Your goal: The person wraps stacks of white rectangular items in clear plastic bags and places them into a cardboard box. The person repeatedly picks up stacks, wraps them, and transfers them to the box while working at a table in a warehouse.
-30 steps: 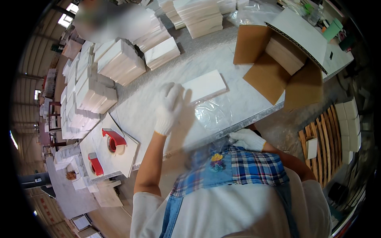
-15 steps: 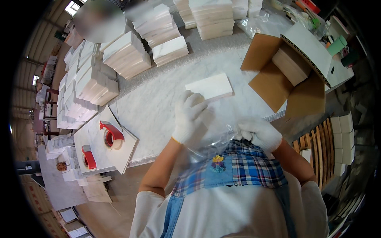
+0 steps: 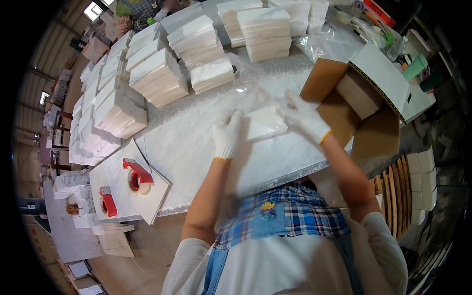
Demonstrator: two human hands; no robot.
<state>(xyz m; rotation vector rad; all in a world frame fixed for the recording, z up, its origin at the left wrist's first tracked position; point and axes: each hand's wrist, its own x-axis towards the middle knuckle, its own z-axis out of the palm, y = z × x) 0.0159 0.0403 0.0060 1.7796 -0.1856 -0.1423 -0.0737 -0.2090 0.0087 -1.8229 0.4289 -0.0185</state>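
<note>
A white marble tile [image 3: 260,124] lies on the marble-topped table in front of me, with clear plastic film [image 3: 246,81] over it and spreading behind it. At its left end, my gloved left hand [image 3: 227,133] is closed, fingers close together along the tile's edge. My gloved right hand [image 3: 307,120] is over the right end, fingers stretched and apart, slightly blurred, touching the film. Whether the film is a bag around the tile or a loose sheet, I cannot tell.
Stacks of marble tiles [image 3: 157,78] line the table's far and left sides. An open cardboard box [image 3: 376,132] with wrapped tiles stands at the right. Red tape dispensers [image 3: 137,174] lie on boards at the left. Another person [image 3: 140,10] is at the far left.
My right hand has moved from near my apron forward to the tile's right end. Film has gone from my lap onto and beyond the tile. My left hand has shifted slightly.
</note>
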